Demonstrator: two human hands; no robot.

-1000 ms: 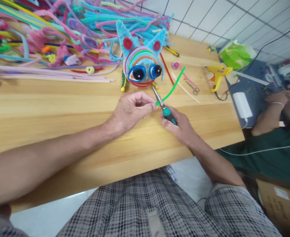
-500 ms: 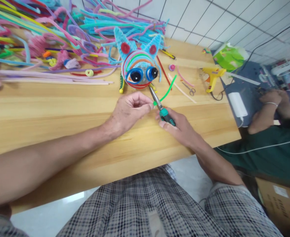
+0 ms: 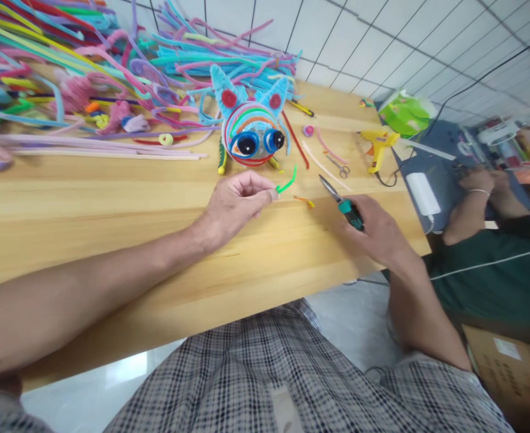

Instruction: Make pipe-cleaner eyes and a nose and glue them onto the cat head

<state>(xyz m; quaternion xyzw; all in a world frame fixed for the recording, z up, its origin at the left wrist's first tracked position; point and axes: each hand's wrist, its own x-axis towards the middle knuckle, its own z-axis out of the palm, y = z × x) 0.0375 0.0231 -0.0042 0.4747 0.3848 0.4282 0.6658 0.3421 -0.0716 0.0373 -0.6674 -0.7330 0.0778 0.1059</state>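
Between thumb and forefinger, my left hand [image 3: 242, 201] pinches a short green pipe cleaner [image 3: 288, 181], its free end bent upward. My right hand [image 3: 375, 225] is wrapped round the green-and-black handle of needle-nose pliers [image 3: 340, 199], their jaws pointing up and left, apart from the pipe cleaner. Just beyond my left hand stands a pipe-cleaner animal head [image 3: 252, 129] with blue ears, striped bands and big black eyes. A small orange-and-yellow piece [image 3: 307, 202] lies on the wood between my hands.
Many coloured pipe cleaners [image 3: 111, 78] cover the table's back left. Rightward lie small scissors [image 3: 342, 171], a yellow glue gun [image 3: 377, 147] with a cord, a green bag [image 3: 406, 114] and a white box [image 3: 423, 193]. Another person's hands [image 3: 479, 183] are at the far right.
My right hand has drawn the pliers away to the right, off the green pipe cleaner. My left hand keeps its pinch. The orange-and-yellow piece is now uncovered.
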